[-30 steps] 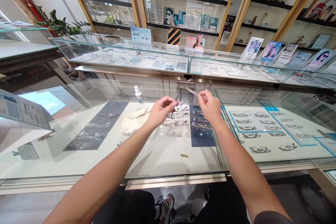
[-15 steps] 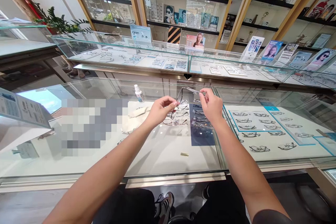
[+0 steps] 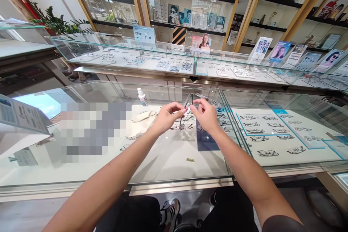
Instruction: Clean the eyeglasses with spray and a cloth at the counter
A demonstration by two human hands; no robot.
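Dark-framed glasses point(image 3: 187, 100) are raised above the glass counter, pinched between the thumb and fingers of my left hand point(image 3: 169, 115). My right hand point(image 3: 206, 114) is close beside it, its thumb and fingers bent at the right side of the same glasses. A clear strip-like item point(image 3: 208, 100) shows just behind my right hand; whether that hand touches it is unclear. Below my hands, several pairs of glasses point(image 3: 182, 127) lie in rows on white and dark blue mats. The spray bottle point(image 3: 143, 97) stands upright left of my hands, beside a cream cloth point(image 3: 144, 116).
Several glasses point(image 3: 268, 153) fill the right part of the case. A small gold bar point(image 3: 190, 160) lies nearer me. At the left stands a printed card display point(image 3: 23, 116). Across the aisle is another glass display case point(image 3: 152, 66), with shelves behind it.
My right hand has moved left and slightly down, in to the glasses. The clear item now shows behind that hand rather than to its left. My left hand keeps its pinch.
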